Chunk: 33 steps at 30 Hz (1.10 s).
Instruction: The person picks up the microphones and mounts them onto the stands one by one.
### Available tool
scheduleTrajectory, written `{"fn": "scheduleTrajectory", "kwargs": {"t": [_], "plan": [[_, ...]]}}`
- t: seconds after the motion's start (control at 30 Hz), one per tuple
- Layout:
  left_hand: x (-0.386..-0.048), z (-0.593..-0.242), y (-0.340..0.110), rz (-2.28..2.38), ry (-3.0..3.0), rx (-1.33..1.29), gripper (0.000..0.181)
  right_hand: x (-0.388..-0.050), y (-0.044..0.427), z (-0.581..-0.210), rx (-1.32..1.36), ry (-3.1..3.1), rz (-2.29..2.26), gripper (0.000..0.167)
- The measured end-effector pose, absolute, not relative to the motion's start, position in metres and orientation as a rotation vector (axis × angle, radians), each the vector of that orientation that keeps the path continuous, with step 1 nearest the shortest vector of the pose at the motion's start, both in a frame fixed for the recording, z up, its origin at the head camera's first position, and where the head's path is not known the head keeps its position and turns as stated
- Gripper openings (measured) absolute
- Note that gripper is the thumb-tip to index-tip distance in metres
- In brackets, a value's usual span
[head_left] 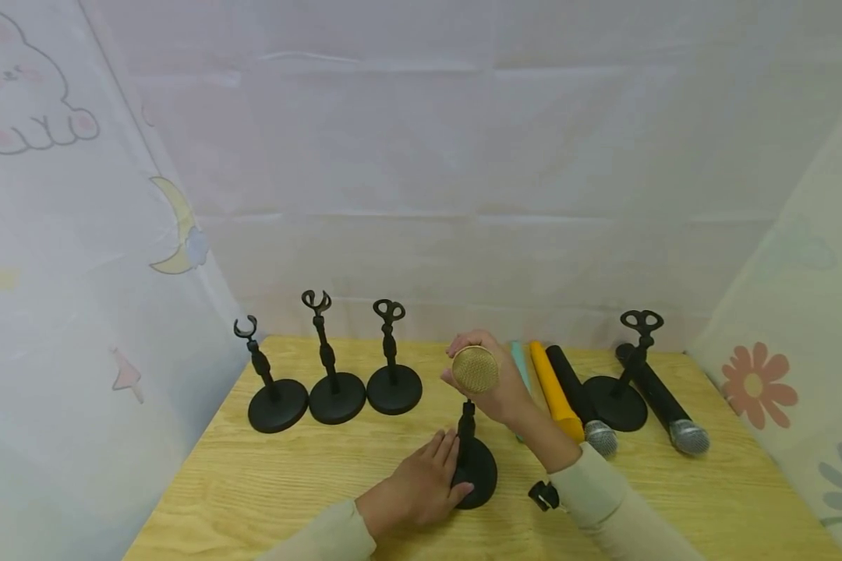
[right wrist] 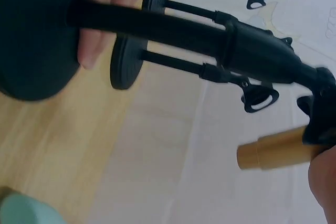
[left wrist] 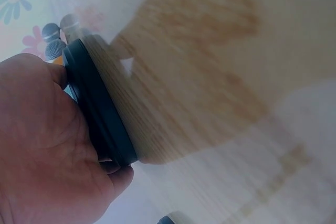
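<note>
My left hand (head_left: 424, 479) holds the round base of a black microphone stand (head_left: 480, 471) at the front middle of the table. In the left wrist view, thumb and fingers reach round opposite edges of that base (left wrist: 100, 103). Above the stand, my right hand (head_left: 501, 382) grips a gold microphone (head_left: 475, 368), its mesh head facing the head camera. The right wrist view shows the gold handle (right wrist: 278, 150) within the clip (right wrist: 317, 114) at the top of the stand's pole. Part of the right hand is hidden by the microphone head.
Three black stands (head_left: 337, 397) stand at the left, another (head_left: 617, 405) at the right. Near the right forearm lie turquoise, yellow (head_left: 554, 389) and black (head_left: 568, 382) microphones. Another black microphone (head_left: 663, 401) lies farther right, and a small black clip piece (head_left: 543, 495) in front.
</note>
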State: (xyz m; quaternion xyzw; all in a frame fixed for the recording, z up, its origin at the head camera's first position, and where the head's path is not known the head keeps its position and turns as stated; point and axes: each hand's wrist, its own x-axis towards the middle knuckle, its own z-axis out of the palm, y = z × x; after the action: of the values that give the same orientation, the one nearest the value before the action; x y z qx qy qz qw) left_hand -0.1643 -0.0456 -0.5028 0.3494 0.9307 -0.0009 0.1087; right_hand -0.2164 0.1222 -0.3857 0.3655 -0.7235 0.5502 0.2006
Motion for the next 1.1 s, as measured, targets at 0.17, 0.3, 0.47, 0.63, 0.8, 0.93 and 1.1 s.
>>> {"fn": "scheduleTrajectory", "kwargs": {"t": [0.17,0.3,0.47,0.63,0.8,0.93,1.1], "plan": [[-0.165,-0.507,-0.045,0.007,2.741,1.033,0.079,-0.216,0.115,-0.394,1.002,-1.913,1.601,0.028],[-0.167,-0.512,-0.045,0.009,2.750,1.038,0.080,-0.213,0.111,-0.397,0.915,-1.930,1.587,0.032],[-0.169,-0.518,-0.045,0.011,2.740,1.025,0.081,-0.212,0.106,-0.399,0.863,-1.961,1.467,0.049],[-0.169,-0.518,-0.045,0.009,2.734,1.020,0.082,-0.216,0.104,-0.407,0.890,-1.917,1.361,0.053],[-0.168,-0.514,-0.044,0.000,2.735,1.026,0.081,-0.218,0.105,-0.413,0.861,-1.919,1.245,0.053],[-0.167,-0.508,-0.043,-0.010,2.732,1.018,0.078,-0.216,0.105,-0.414,0.834,-1.910,1.223,0.060],[-0.167,-0.506,-0.044,-0.018,2.729,1.011,0.078,-0.204,0.098,-0.400,0.791,-1.891,1.240,0.059]]}}
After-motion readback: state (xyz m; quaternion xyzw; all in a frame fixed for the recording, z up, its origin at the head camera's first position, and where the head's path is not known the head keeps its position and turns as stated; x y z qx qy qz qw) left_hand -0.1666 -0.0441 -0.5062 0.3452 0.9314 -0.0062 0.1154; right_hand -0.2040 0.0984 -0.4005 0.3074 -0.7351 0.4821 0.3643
